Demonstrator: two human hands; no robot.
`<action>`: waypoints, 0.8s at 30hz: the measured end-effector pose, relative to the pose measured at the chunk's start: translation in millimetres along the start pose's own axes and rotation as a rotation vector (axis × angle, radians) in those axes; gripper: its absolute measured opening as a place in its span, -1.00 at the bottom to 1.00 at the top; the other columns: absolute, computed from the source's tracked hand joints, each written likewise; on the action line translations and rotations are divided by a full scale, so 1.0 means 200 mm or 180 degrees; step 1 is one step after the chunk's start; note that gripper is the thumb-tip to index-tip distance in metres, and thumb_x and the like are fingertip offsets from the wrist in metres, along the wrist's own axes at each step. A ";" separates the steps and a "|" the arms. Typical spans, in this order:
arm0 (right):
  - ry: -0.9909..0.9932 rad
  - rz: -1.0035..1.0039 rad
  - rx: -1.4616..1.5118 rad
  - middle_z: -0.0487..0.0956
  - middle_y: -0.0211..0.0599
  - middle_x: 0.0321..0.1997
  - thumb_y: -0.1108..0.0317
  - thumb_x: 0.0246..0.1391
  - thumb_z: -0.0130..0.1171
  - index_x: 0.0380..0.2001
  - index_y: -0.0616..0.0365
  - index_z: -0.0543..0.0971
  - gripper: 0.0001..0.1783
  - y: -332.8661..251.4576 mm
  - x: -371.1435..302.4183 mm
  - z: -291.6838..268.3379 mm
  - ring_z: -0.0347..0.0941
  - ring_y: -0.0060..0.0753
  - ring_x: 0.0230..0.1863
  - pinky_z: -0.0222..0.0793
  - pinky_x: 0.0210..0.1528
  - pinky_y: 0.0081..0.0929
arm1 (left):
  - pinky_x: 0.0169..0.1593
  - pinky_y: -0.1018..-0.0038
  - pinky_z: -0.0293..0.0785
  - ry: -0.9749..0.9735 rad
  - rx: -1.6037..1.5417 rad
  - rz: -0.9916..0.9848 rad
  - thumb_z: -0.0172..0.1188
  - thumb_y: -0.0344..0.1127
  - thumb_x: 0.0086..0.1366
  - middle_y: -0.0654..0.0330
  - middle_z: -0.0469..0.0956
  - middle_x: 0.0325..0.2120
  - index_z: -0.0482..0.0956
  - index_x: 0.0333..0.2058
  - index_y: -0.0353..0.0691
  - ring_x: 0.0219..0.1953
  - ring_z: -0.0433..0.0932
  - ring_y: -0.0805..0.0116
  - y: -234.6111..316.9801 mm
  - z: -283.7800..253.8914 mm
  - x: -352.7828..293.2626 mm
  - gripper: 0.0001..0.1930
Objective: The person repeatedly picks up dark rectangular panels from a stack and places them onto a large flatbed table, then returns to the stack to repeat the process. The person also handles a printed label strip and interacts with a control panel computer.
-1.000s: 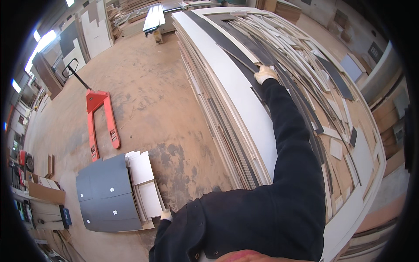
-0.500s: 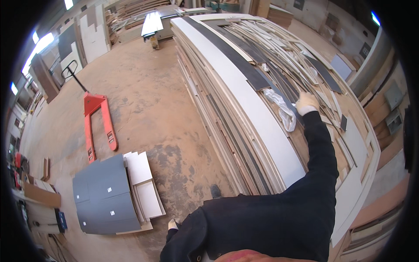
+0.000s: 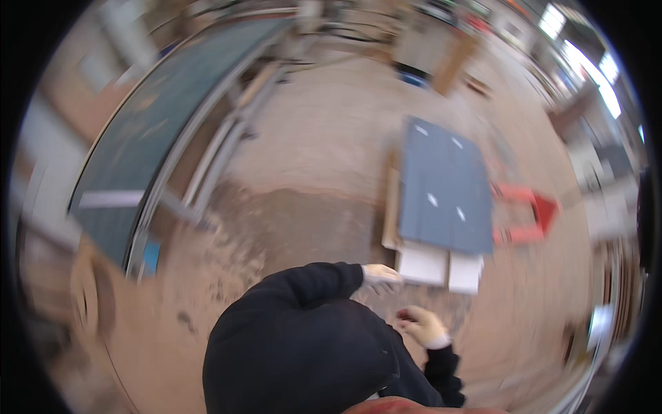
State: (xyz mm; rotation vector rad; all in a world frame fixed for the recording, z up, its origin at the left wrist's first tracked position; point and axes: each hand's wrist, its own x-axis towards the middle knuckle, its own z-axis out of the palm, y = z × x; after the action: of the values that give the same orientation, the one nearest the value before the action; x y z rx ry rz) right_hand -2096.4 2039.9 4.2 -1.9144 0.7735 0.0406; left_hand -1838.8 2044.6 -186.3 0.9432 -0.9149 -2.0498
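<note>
Stack of panels [image 3: 448, 186] lies flat on the floor [image 3: 303, 159], ahead of me and to the right, its near edge just beyond my left hand [image 3: 381, 276]. White panels [image 3: 422, 263] jut out from under the grey top at that edge; my left fingers are just beside their left corner, contact can't be told. Left fingers look loose and partly extended, nothing seen in them.

Right hand [image 3: 424, 329] is lower, nearer my body, apart from the stack. Its fingers are bent, with a dark reddish patch at the tips; too blurred, can't tell if they grip something. Both hands gloved in cream.

Stack's long axis runs away from me, far end tilted slightly left, near end pointing back at my hands. Four small white labels [image 3: 432, 200] on the grey face. Brown board [image 3: 392, 200] shows along its left edge.

Red pallet truck [image 3: 544, 212] right of the stack, forks aimed at its right edge. Well off to the left, a long worktop [image 3: 165, 103] with a pale strip [image 3: 110, 199] across its near end.
</note>
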 end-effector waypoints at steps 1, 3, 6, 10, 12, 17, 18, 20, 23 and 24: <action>-0.0528 -0.0045 0.0526 0.72 -0.16 -0.19 0.37 0.17 0.28 -0.07 0.26 0.65 -0.71 0.03 0.31 0.12 0.66 -0.32 -0.16 0.56 -0.03 -0.37 | -0.21 0.26 0.65 -0.0370 -0.1026 0.0132 0.12 -0.09 0.49 0.16 0.62 -0.07 0.45 0.23 -0.13 -0.14 0.63 0.36 0.12 -0.02 -0.11 -0.56; -0.1099 -0.0470 0.0869 0.72 -0.18 -0.20 0.38 0.20 0.27 -0.09 0.29 0.66 -0.74 0.06 0.87 0.32 0.67 -0.33 -0.16 0.57 -0.06 -0.36 | -0.23 0.32 0.60 0.0211 0.0486 0.0765 0.20 0.06 0.37 0.15 0.61 -0.17 0.44 0.21 -0.11 -0.23 0.62 0.34 0.27 -0.06 -0.35 -0.45; -0.1186 0.0225 0.1770 0.73 -0.21 -0.24 0.42 0.18 0.22 -0.20 0.32 0.69 -0.80 0.10 1.39 0.42 0.67 -0.34 -0.16 0.58 -0.07 -0.39 | 0.17 0.32 0.47 0.1317 0.1727 0.0406 0.18 0.14 0.37 0.02 0.63 -0.05 0.37 0.32 -0.11 0.02 0.61 0.19 0.36 -0.28 -0.69 -0.33; 0.0054 -0.0269 -0.1259 0.71 0.02 -0.11 0.30 0.13 0.16 0.09 0.35 0.55 -0.51 0.10 1.91 0.44 0.66 -0.06 -0.04 0.52 0.06 -0.30 | -0.15 0.38 0.59 0.1168 -0.0964 0.0465 0.19 -0.03 0.44 0.03 0.66 -0.06 0.44 0.27 -0.17 -0.18 0.68 0.24 0.04 -0.77 -1.12 -0.46; -0.0087 0.0288 -0.1702 0.67 0.03 -0.02 0.27 0.09 0.20 0.19 0.31 0.48 -0.41 0.07 2.16 0.40 0.63 -0.05 0.01 0.52 0.06 -0.21 | -0.23 0.43 0.61 0.0585 -0.2033 0.1454 0.18 -0.15 0.46 0.02 0.64 -0.02 0.46 0.25 -0.17 -0.20 0.70 0.25 -0.21 -1.03 -1.45 -0.54; -0.0386 -0.0024 -0.1726 0.67 -0.03 -0.05 0.29 0.00 0.39 0.34 0.13 0.36 -0.19 -0.19 2.87 0.44 0.62 0.02 0.00 0.52 0.06 -0.14 | -0.04 0.20 0.57 0.5648 -0.0441 -0.1952 0.21 0.07 0.31 -0.05 0.69 -0.06 0.64 0.03 -0.32 -0.09 0.69 0.04 -0.97 -1.26 -2.35 -0.45; -0.0451 0.0069 -0.1870 0.67 -0.04 -0.06 0.30 -0.01 0.40 0.34 0.13 0.36 -0.18 -0.31 3.04 0.49 0.62 0.03 0.00 0.53 0.07 -0.13 | 0.01 0.13 0.54 0.6177 -0.1036 -0.2108 0.19 0.11 0.29 -0.12 0.68 -0.07 0.65 0.01 -0.31 -0.09 0.68 -0.10 -1.09 -1.27 -2.48 -0.42; -0.0692 -0.0506 -0.2064 0.70 -0.04 -0.08 0.22 0.04 0.33 0.26 0.11 0.47 -0.32 -0.57 3.33 0.63 0.64 -0.02 0.00 0.54 0.08 -0.17 | 0.02 0.19 0.51 0.6252 -0.0114 -0.2304 0.15 0.00 0.36 -0.15 0.68 -0.08 0.63 -0.04 -0.43 0.01 0.65 -0.05 -1.28 -1.32 -2.74 -0.48; -0.1008 -0.1043 -0.2271 0.71 0.00 -0.06 0.16 0.10 0.23 0.18 0.09 0.56 -0.44 -1.01 3.68 0.93 0.65 -0.02 0.01 0.54 0.08 -0.16 | 0.00 0.21 0.55 0.7280 -0.1966 -0.1110 0.27 0.07 0.26 -0.09 0.73 -0.21 0.72 -0.13 -0.32 -0.13 0.69 0.03 -1.37 -1.49 -3.07 -0.50; -0.1101 -0.1095 -0.2330 0.71 0.03 -0.04 0.14 0.13 0.18 0.15 0.08 0.58 -0.47 -1.14 3.77 1.08 0.64 -0.01 0.03 0.54 0.08 -0.15 | -0.09 0.23 0.58 0.7480 -0.1809 -0.0428 0.32 -0.04 0.24 -0.02 0.74 -0.27 0.73 -0.18 -0.31 -0.26 0.69 0.11 -1.37 -1.55 -3.23 -0.60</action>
State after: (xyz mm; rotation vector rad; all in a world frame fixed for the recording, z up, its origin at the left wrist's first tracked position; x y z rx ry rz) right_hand -1312.4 1905.7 -183.8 -2.6089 0.1828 0.4852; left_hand -1344.3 2608.7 -344.8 1.9210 0.9328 -0.1063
